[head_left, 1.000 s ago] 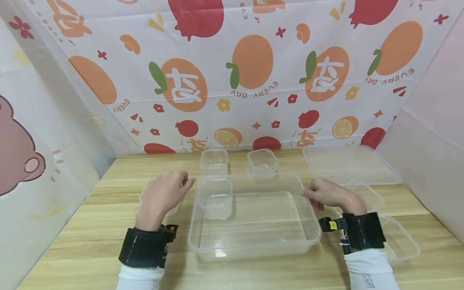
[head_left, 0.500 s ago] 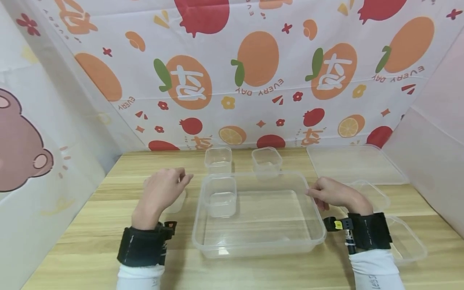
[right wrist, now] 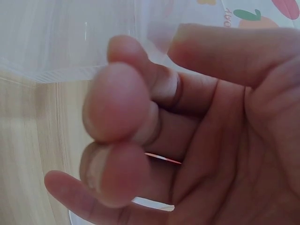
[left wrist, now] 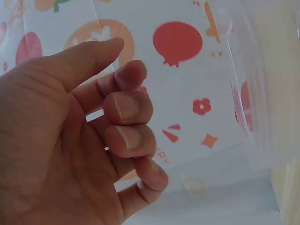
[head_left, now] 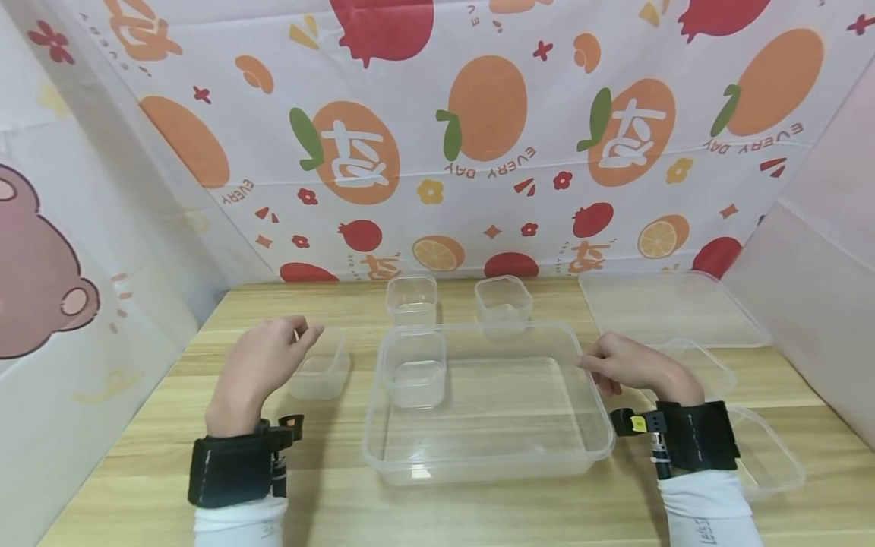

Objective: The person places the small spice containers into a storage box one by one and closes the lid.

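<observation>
Item 1: large clear box (head_left: pixel 488 472), at the middle of the desk (head_left: pixel 137 463), its long side facing me. I had its right wall pinched near the rim between the thumb and fingers of my right hand (head_left: pixel 625 365).

Item 2: small clear tub (head_left: pixel 415 380), upright inside the box, at the rear left corner.

Item 3: my left hand (head_left: pixel 253 368), raised to the left of the box and well apart from it. Its fingers (left wrist: pixel 127 110) lay together in a loose curl, the thumb apart from them, and held nothing.

Item 4: side tub (head_left: pixel 331 376), clear, just beside my left hand and partly hidden by it (whether the 2 touched, I could not tell).

Item 5: 1 rear left tub (head_left: pixel 412 300) and 1 rear right tub (head_left: pixel 503 300), clear, upright, apart from each other behind the box.

Item 6: flat clear panel (head_left: pixel 673 308), lying at the far right.

Item 7: 1 farther clear piece (head_left: pixel 700 368) and 1 nearer clear piece (head_left: pixel 769 456), partly behind my right arm; tubs or lids, I could not tell.

Item 8: fruit-printed cloth (head_left: pixel 488 182), hanging behind the desk.
</observation>
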A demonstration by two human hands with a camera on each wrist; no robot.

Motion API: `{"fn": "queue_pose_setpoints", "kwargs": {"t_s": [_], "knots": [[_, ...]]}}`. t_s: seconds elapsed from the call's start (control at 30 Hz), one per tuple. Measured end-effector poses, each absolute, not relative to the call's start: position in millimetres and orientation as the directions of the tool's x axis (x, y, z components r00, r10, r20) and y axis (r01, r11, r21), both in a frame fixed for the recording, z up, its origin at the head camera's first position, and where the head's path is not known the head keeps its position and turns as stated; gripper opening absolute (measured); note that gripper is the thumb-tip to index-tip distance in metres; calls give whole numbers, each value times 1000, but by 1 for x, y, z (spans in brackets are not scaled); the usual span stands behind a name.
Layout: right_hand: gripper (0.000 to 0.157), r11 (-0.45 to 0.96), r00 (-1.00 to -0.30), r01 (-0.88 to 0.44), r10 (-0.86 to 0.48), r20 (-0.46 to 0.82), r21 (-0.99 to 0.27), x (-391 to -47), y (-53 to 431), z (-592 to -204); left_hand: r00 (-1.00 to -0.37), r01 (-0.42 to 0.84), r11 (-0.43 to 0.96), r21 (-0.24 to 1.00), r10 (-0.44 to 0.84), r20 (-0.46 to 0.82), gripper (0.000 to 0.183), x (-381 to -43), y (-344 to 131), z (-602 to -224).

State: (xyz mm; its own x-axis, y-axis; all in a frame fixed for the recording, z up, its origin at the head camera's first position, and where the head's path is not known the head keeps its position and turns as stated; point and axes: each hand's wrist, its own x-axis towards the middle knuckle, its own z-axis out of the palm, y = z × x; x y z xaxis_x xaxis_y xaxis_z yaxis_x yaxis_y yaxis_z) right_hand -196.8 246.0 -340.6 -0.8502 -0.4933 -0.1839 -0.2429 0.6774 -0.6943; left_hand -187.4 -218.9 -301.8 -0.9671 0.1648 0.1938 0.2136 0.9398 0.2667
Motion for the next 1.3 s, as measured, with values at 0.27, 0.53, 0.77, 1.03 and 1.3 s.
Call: {"fn": "queue_pose_setpoints", "kwargs": {"t_s": [0.27, 0.53, 0.77, 1.03, 1.3], "knots": [[43, 674, -844, -256, -506, -180, -693, -198, 246, -343, -981, 158, 947, 279, 119, 152, 28, -186, -239, -307], [41, 677, -844, -260, -505, -178, -688, -199, 245, -341, -995, 97, 947, 306, 82, 62, 33, -182, -255, -308], [43, 681, -846, -264, -504, -175, -683, -198, 245, -342, -993, 31, 948, 317, 64, -95, 48, -176, -266, -308], [41, 677, -850, -249, -496, -180, -692, -195, 245, -343, -983, -7, 946, 325, 53, -176, 43, -174, -264, -310], [41, 681, -851, -255, -495, -175, -686, -195, 244, -341, -979, -26, 939, 343, 46, -199, 37, -175, -268, -315]]}}
